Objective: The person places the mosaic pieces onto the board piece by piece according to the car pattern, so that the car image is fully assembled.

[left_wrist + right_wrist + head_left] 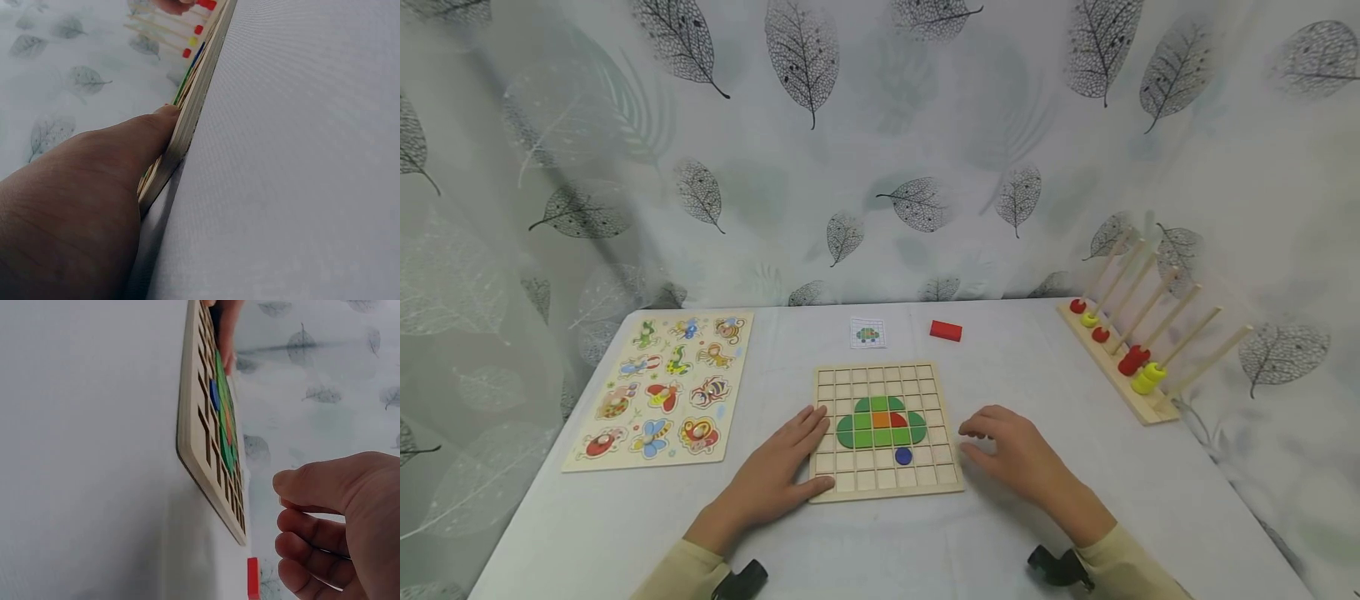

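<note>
A wooden grid board (865, 481) lies on the table, with green pieces (862, 437) forming a rounded shape around an orange square (881, 420) and a red piece (898, 421). Below that shape sits a blue disc (903, 456). My left hand (775, 468) rests on the board's left edge, its fingers extended; the left wrist view shows the thumb (153, 128) against the frame. Just off the board's right edge, my right hand (1026, 462) hovers with loosely bent fingers. No object shows between its thumb and fingers in the right wrist view.
Behind the board lie a small picture card (868, 333) and a red block (946, 331). An insect puzzle board (662, 392) occupies the left side. At the right stands a wooden peg rack (1120, 375) with red and yellow beads. A leaf-patterned curtain (880, 150) hangs behind the table.
</note>
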Demonstrator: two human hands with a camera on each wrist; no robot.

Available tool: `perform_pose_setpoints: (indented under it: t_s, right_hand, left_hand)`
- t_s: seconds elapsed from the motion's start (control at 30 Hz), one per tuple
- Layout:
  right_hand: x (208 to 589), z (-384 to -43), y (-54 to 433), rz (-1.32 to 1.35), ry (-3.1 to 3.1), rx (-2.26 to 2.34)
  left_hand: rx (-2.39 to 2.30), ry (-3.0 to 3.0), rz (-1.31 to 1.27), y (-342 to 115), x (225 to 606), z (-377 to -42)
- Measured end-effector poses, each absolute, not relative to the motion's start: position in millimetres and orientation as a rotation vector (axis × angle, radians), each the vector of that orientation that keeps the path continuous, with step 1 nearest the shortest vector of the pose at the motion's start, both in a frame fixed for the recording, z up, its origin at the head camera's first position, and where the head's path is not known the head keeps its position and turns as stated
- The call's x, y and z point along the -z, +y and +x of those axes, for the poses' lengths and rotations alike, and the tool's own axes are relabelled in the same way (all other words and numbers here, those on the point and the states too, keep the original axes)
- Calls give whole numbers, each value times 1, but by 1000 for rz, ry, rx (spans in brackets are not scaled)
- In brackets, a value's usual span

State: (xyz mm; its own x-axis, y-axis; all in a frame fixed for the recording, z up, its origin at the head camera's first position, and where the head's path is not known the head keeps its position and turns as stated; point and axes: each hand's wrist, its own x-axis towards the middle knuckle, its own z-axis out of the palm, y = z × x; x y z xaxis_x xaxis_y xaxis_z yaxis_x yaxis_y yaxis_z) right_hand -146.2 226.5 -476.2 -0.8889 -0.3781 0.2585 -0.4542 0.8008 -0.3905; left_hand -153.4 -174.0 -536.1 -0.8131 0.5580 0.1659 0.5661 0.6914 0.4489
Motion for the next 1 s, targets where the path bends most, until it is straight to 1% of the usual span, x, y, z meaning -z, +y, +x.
perform_pose_setpoints:
  t_s: [0.37,0.73,1.0]
  right_hand:
    - [469,-144,257,600,-2750,-642]
    - [464,-131,282,395,-2827,-617]
    - [466,-124,299,330,-2821,-604]
  left_hand:
    - [761,-2875,-952,-174,536,-153]
    - [771,-2870,-964,-175,536,-154]
    - [771,-2867,-960,-175,536,-154]
